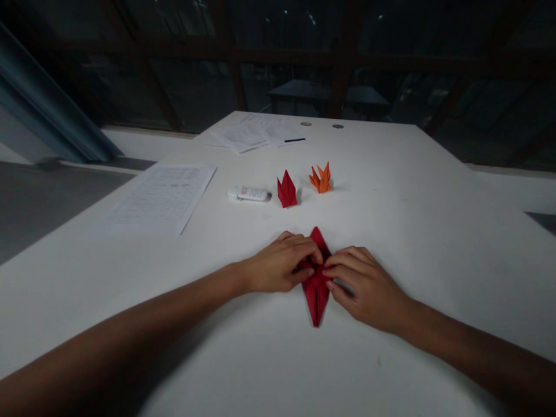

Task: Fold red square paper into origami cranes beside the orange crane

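Note:
A red folded origami paper (316, 298) lies on the white table, a long diamond with one point toward me and the other away. My left hand (284, 263) is curled over its left side, thumb and fingers closed on the paper near the middle. From the right, my right hand (367, 284) pinches the opposite edge with bent fingers. The fingers hide much of the paper's centre. Beyond my hands, a red origami piece (286, 190) and an orange origami piece (321, 178) stand upright with pointed tips.
A white bottle-shaped object (248, 194) with printing lies left of the standing red piece. A printed sheet (160, 200) is on the left, and more papers (252, 133) with a dark pen-like strip (295, 140) are farther back. Two round discs (337, 126) sit near the far edge.

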{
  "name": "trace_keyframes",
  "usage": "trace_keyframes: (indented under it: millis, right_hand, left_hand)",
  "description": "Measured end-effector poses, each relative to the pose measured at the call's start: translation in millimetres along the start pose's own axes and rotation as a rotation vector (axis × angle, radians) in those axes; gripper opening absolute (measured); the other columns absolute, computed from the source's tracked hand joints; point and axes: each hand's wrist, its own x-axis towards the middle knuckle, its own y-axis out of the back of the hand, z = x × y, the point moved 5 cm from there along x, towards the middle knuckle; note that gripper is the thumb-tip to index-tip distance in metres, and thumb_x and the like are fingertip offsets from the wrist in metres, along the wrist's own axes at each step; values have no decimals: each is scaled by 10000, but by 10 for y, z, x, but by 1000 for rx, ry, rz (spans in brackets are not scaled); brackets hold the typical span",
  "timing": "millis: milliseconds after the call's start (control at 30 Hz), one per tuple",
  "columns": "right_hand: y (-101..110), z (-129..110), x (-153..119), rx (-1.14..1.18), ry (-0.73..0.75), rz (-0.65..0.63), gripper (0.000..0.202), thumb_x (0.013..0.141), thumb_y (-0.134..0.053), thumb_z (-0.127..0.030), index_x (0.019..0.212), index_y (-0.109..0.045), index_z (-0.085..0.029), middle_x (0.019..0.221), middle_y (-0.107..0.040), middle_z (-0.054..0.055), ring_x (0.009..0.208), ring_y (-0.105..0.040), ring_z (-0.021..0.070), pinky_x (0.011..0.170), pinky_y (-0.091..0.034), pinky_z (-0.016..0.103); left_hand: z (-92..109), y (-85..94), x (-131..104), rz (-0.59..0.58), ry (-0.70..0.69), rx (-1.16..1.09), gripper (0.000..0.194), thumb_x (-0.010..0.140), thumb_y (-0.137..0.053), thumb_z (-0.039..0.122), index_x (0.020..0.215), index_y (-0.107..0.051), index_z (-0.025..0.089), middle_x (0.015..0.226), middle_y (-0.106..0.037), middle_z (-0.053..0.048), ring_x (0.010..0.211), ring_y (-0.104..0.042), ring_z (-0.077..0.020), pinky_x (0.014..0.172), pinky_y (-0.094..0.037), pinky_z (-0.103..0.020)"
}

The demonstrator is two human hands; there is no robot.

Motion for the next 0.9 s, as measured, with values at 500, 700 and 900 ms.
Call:
trace_keyframes:
  millis: [500, 700, 900]
  right_hand:
    - [71, -95, -24, -45, 98, 31, 471, 890, -728, -414, 1261, -606, -150, 1100, -677, 127, 1003, -605, 279, 907, -484, 478]
    - [11, -104, -36, -33, 135, -71, 274, 933, -681, -369, 1159, -677, -214, 1054, -631, 92, 968, -567, 254, 883, -469, 445]
    - [62, -53, -15, -6, 25, -10, 43, 890, -592, -171, 898, -617, -205, 875, -608, 51, 855, -541, 234, 816, -436, 426]
  left_hand:
    - [-48, -12, 2, 82, 7, -25, 308, 980, -580, 308, 1276, -535, 234, 1100, -710, -33, 1004, -645, -208, 1002, -394, -395]
    - [-79, -1, 0, 137, -7, -70, 415, 992, -456, 134, 1392, -485, 243, 1187, -702, -53, 1065, -651, -188, 981, -422, -358]
    - [21, 55, 7, 80, -32, -50, 103, 969, -561, 237, 983, -656, 200, 1052, -697, -40, 978, -646, -182, 944, -417, -339]
